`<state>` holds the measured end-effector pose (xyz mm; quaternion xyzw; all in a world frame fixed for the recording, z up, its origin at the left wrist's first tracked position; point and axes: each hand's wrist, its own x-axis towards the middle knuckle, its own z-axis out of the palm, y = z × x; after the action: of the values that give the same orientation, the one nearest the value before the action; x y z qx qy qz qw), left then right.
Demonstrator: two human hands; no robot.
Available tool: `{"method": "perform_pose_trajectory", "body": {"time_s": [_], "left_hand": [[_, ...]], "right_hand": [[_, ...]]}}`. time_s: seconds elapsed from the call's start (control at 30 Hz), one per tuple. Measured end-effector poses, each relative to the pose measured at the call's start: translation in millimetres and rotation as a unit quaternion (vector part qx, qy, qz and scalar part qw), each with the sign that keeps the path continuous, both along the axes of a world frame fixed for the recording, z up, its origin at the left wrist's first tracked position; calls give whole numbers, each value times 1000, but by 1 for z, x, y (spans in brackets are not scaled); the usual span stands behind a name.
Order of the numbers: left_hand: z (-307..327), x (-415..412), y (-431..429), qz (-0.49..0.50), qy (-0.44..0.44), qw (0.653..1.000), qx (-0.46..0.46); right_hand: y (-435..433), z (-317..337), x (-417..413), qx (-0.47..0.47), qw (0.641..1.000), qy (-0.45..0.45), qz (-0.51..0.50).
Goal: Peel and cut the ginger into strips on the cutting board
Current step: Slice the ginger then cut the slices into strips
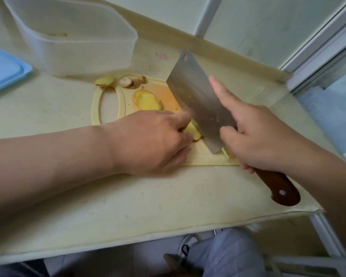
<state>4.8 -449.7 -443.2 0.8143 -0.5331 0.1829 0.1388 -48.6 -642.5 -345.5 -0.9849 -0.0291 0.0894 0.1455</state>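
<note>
Cutting ginger, head view. Centre of frame: the left grip [148, 140], fingers curled, pins a ginger piece [195, 133] to the board [204, 157]. The piece is peeled, pale yellow and smooth, and only its right end shows past the fingertips, touching the left face of the cleaver [198, 96]. The right grip [264, 136] is wrapped round the cleaver where blade meets brown handle [278, 186], with the index finger [220, 88] laid straight along the flat of the blade. The blade stands on edge on the board, running from upper left to lower right. A few thin pale strips [226, 152] show at the blade's heel. Just above the left grip lie flat oval slices [148, 100], yellow and overlapping, on an orange-stained patch. At the board's upper edge sit three knobs [126, 81], partly brown-skinned. Upper left: a translucent tub [78, 43] and a blue lid [4, 68] on the cream worktop [128, 196].
</note>
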Motion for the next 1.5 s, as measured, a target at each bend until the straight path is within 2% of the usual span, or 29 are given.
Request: {"method": "perform_pose_trajectory", "body": {"time_s": [0.17, 0.33, 0.43, 0.77, 0.9, 1.07, 1.23, 1.5], "left_hand": [[1, -2, 1, 2, -2, 1000, 8], [-1, -5, 2, 14, -23, 1000, 15], [-1, -5, 2, 11, -13, 1000, 4], [-2, -2, 1, 1, -7, 1000, 4], [-2, -3, 1, 2, -6, 1000, 9], [-2, -4, 4, 11, -4, 1000, 9], [-1, -4, 3, 9, -3, 1000, 6], [-2, -3, 1, 3, -6, 1000, -2]], "right_hand": [[16, -2, 30, 0, 1000, -24, 16], [1, -19, 3, 114, 989, -83, -41], [-3, -19, -18, 134, 986, -80, -54], [6, 0, 12, 16, 1000, 7, -2], [20, -2, 28, 16, 1000, -20, -4], [8, -13, 2, 81, 994, -66, -39], [-4, -11, -21, 18, 998, -62, -8], [15, 1, 13, -28, 1000, 1, 14]]}}
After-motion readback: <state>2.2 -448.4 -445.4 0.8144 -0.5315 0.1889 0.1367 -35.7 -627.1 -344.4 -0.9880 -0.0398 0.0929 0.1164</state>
